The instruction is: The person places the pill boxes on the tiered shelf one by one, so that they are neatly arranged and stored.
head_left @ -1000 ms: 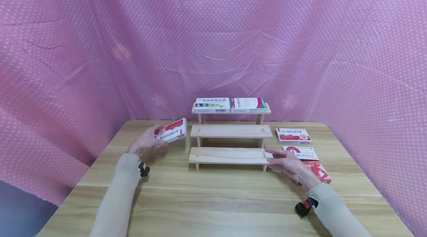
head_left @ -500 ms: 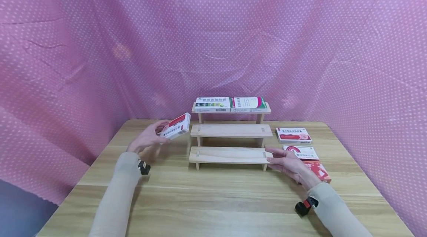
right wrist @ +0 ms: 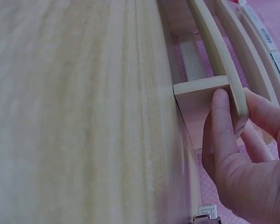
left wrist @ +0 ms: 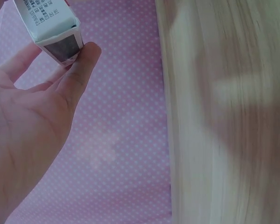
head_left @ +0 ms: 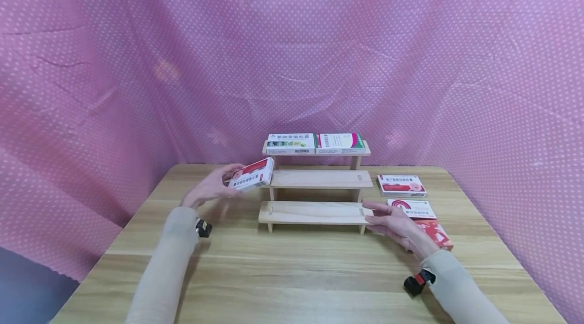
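My left hand point(head_left: 211, 187) grips a red-and-white medicine box point(head_left: 252, 175) by its left end, tilted with its right end raised. The box overlaps the left end of the middle step of a three-tier wooden display rack point(head_left: 319, 179). In the left wrist view, thumb and fingers pinch the medicine box point(left wrist: 51, 21), of which only one end shows. My right hand point(head_left: 398, 226) holds the right end of the lowest step. From the right wrist view, the hand point(right wrist: 245, 175) has its fingers around that step's end point(right wrist: 238, 105), one fingertip against the upright support point(right wrist: 200, 88).
Side by side on the top step lie a green-and-white box point(head_left: 290, 143) and a magenta-and-white box point(head_left: 338, 142). Right of the rack, another red-and-white box point(head_left: 401, 187), a white box with red arcs point(head_left: 410, 208) and a red box point(head_left: 437, 235) lie on the wooden table point(head_left: 292, 278).
My left hand has carried the medicine box rightward, from beside the rack to the middle step's left end. My right hand has stayed at the lowest step.
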Tool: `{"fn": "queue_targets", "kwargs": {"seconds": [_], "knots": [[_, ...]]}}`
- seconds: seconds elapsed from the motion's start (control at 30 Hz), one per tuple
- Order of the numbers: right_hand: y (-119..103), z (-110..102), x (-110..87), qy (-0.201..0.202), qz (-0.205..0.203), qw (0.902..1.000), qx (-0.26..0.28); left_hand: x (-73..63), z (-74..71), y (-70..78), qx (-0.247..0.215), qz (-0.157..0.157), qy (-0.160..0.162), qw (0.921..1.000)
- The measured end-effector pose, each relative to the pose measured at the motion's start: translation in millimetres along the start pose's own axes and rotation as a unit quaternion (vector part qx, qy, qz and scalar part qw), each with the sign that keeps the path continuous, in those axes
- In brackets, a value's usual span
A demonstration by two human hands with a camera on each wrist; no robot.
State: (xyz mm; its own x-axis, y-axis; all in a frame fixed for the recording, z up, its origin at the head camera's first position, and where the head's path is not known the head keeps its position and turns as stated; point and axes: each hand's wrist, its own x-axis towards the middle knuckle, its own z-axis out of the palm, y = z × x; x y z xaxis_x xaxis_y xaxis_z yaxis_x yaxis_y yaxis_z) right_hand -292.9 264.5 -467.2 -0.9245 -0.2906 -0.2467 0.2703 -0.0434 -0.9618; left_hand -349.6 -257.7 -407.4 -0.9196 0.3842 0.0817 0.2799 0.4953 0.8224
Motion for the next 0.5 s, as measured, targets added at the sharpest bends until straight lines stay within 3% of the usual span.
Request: {"fn": "queue_targets", "kwargs": {"seconds": [0.27,0.5], "knots": [[0,1,0.0,0.01,0.01,0.9999,-0.004,3.7,11.7,18.0,0.029,-0.013,-0.008,0.9994],[0,1,0.1,0.0,0.002,1.0,-0.002,6.6,26.1,35.7,0.068,0.004,0.003,0.9977]]}}
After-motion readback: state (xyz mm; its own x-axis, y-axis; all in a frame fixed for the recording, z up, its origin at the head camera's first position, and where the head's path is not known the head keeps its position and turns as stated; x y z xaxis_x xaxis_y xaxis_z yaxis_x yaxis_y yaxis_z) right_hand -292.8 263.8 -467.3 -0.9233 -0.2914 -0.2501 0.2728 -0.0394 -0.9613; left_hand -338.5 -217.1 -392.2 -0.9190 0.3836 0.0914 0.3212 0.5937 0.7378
